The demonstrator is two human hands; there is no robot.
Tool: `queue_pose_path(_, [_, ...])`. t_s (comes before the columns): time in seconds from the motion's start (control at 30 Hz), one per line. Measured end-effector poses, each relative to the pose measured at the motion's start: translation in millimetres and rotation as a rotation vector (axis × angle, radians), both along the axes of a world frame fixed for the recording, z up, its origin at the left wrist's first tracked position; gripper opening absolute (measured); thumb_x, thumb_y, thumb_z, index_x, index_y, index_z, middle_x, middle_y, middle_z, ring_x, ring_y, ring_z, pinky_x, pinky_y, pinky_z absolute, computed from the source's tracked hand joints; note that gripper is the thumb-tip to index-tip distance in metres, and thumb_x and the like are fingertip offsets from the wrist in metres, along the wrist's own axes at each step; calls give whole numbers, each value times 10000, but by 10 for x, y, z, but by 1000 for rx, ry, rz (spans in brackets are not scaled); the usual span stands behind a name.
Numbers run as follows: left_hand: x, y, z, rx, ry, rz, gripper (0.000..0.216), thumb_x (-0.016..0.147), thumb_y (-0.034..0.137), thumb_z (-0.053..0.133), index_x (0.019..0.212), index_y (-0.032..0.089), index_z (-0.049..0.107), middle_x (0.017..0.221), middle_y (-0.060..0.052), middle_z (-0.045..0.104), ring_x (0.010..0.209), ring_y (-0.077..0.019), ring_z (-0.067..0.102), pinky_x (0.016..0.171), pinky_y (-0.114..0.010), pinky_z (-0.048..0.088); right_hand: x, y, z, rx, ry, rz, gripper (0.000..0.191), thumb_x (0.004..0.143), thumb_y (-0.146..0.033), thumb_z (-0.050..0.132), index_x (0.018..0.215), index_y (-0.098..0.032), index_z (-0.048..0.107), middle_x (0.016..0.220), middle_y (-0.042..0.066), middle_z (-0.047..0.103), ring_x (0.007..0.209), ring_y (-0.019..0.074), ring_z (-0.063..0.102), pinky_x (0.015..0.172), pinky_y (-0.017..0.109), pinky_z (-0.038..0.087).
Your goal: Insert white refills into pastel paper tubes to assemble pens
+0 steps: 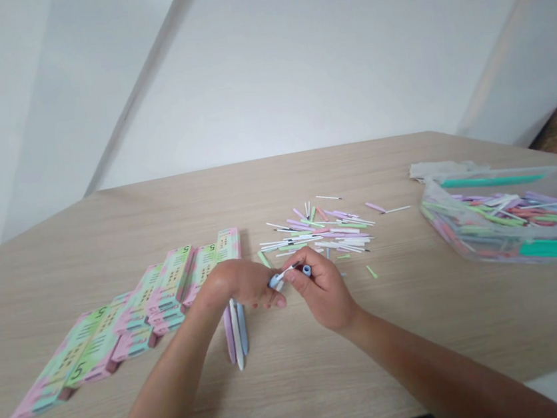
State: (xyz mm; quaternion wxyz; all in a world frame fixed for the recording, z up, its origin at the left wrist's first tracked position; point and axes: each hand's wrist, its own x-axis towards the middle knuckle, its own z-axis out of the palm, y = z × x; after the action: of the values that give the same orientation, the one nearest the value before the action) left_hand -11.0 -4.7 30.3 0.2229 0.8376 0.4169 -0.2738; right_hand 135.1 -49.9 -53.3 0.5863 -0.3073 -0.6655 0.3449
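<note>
My left hand [251, 282] is closed around a light-blue pen barrel [274, 280], most of which the fingers hide. Between thumb and finger, my right hand [326, 294] pinches a thin white refill [288, 271] with a dark tip. One end of the refill is at the mouth of the barrel. A second light-blue tubular piece [307, 271] sits in the same right hand. Below my left hand, a lavender pen [229, 335], a white pen [237, 338] and a light-blue pen [242, 329] lie side by side.
Behind my hands spreads a loose pile of refills and coloured pen parts [321, 231]. At right stands a clear plastic bag [440, 217] holding more parts. Several pastel boxes [166, 282] marked 5 lie overlapping on the left of the wooden table [298, 381]. A white wall rises behind.
</note>
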Motion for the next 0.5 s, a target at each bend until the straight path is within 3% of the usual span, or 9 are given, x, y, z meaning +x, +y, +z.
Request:
queue_pose_path(0.17, [-54, 23, -37, -45, -83, -99, 309, 833, 406, 443, 810, 148, 612, 724, -44, 639, 647, -179, 565, 586, -246, 423, -61, -7, -108, -55, 20, 80, 135, 839, -277, 545, 945, -194, 538, 769, -11, 563, 666, 110, 506, 623, 237, 401])
queue_pose_path(0.3, [-144, 63, -52, -32, -185, -94, 369, 823, 463, 426, 903, 147, 599, 776, -44, 639, 673, -189, 565, 601, -246, 431, -24, 1, -166, -113, -42, 130, 304, 802, -258, 589, 1083, -223, 480, 837, -16, 552, 644, 96, 488, 584, 213, 391])
queue_pose_path(0.5, [-240, 82, -8, 1, -175, -36, 518, 809, 550, 414, 1123, 162, 552, 755, -39, 652, 728, -218, 575, 632, -248, 426, 233, -52, -160, -158, -371, 125, 177, 838, -243, 518, 1009, -207, 543, 770, -26, 558, 601, 84, 470, 561, 190, 366])
